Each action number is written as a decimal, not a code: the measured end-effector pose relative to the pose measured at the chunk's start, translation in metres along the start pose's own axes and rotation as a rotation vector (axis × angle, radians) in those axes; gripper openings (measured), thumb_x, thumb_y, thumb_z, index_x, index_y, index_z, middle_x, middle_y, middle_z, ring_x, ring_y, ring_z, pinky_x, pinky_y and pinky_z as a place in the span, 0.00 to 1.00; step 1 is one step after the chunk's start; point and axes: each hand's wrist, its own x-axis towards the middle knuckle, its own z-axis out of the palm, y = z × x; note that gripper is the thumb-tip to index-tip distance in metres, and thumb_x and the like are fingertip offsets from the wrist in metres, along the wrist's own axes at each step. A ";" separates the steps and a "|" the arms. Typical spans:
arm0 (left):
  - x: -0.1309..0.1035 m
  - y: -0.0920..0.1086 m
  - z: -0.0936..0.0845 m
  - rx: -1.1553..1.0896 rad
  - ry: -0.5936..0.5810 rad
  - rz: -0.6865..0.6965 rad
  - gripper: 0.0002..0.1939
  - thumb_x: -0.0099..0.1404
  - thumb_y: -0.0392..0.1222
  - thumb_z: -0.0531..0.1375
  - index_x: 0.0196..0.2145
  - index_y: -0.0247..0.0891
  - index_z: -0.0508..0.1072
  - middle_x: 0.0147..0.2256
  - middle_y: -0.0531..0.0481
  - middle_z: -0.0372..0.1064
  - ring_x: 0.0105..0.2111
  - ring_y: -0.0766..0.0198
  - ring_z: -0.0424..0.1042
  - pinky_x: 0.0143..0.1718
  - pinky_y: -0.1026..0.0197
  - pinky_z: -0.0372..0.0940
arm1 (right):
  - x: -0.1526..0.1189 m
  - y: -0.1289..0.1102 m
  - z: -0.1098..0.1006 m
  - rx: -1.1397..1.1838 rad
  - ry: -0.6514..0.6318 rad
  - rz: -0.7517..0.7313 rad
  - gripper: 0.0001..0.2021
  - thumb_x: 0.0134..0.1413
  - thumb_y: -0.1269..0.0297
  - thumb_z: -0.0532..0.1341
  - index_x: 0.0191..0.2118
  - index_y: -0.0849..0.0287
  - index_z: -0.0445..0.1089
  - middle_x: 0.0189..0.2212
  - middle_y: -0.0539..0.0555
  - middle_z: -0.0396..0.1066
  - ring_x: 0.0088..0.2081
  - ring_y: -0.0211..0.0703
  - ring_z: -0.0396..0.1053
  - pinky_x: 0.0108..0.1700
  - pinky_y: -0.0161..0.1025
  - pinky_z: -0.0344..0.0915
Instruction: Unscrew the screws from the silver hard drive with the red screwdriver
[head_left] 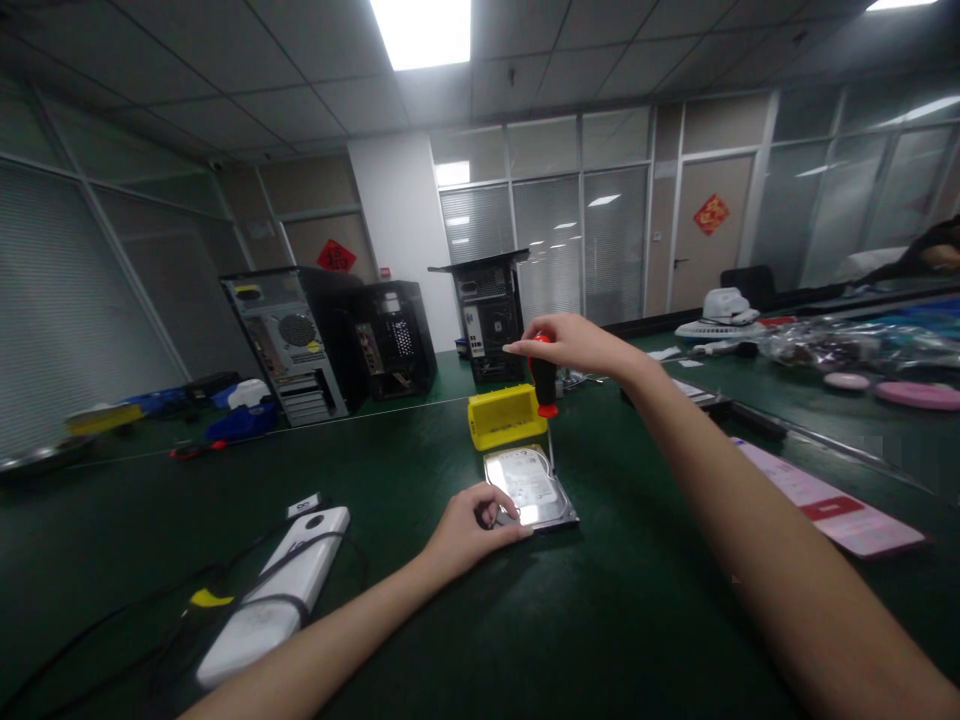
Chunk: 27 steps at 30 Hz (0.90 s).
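A silver hard drive [529,482] lies flat on the green table, its label side up. My left hand [476,525] is curled at its near left edge, fingers and thumb closed on the drive. Above the drive's far right side, my right hand [574,345] grips a red and black screwdriver [546,385] from the top. The screwdriver stands nearly upright, its shaft reaching down to the drive's right edge; the exact contact of the tip is too small to make out. Just behind the drive sits a yellow bin [508,415] with small parts inside.
Several black computer cases [300,345] stand at the back. A white power strip [281,590] with a black cable lies at left. On the right are a pink box [832,500], plastic bags [847,345] and a pink disc [919,395]. Another person's arm [919,255] shows far right.
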 end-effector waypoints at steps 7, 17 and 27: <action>0.000 0.000 0.001 -0.011 0.015 -0.001 0.14 0.49 0.47 0.67 0.29 0.35 0.73 0.24 0.56 0.56 0.25 0.68 0.56 0.27 0.66 0.53 | 0.006 0.003 0.008 -0.135 0.120 -0.027 0.22 0.47 0.43 0.57 0.32 0.61 0.69 0.27 0.55 0.70 0.28 0.42 0.65 0.27 0.36 0.55; 0.000 0.002 0.001 -0.024 0.013 -0.003 0.14 0.49 0.47 0.67 0.29 0.35 0.74 0.24 0.57 0.56 0.25 0.67 0.56 0.28 0.66 0.53 | 0.008 0.015 0.009 -0.059 0.076 -0.101 0.14 0.56 0.54 0.53 0.37 0.60 0.65 0.31 0.55 0.70 0.32 0.42 0.65 0.33 0.36 0.58; -0.001 0.002 0.001 -0.030 0.010 -0.003 0.14 0.49 0.47 0.67 0.29 0.34 0.73 0.24 0.56 0.56 0.25 0.67 0.56 0.28 0.66 0.52 | 0.004 -0.002 0.007 0.393 -0.182 -0.157 0.10 0.60 0.67 0.46 0.39 0.61 0.64 0.32 0.54 0.67 0.35 0.39 0.67 0.38 0.36 0.64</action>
